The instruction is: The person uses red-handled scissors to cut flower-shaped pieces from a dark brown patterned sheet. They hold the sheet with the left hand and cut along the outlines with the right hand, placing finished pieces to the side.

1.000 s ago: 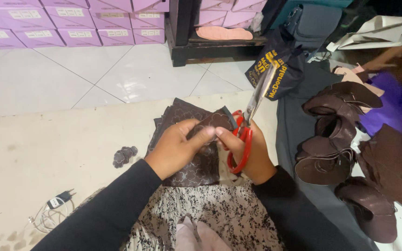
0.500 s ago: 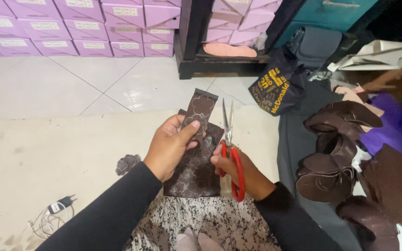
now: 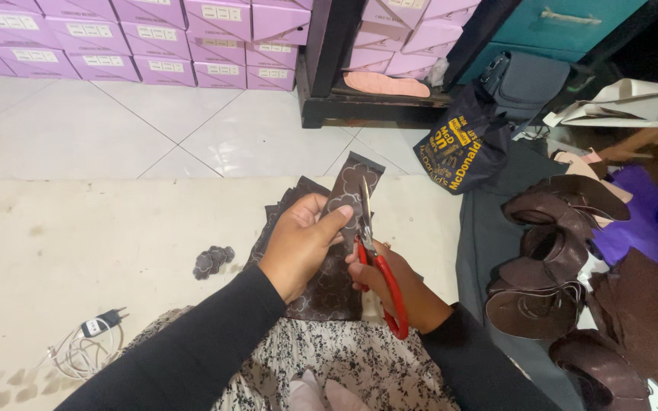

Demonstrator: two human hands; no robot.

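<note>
Centrally, left hand [image 3: 298,242] pinching one brown strip [image 3: 350,199] — right hand [image 3: 394,278] gripping one pair of red scissors [image 3: 378,266].

We wore long black sleeves to the wrists, leaving our left hand [image 3: 298,243] and right hand [image 3: 390,278] bare, over a black-and-white floral skirt [image 3: 344,365].

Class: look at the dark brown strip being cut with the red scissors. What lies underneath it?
Under the strip lies a larger dark brown patterned sheet, resting on a pale mat and floral fabric. The left hand covers part of the sheet.
</note>
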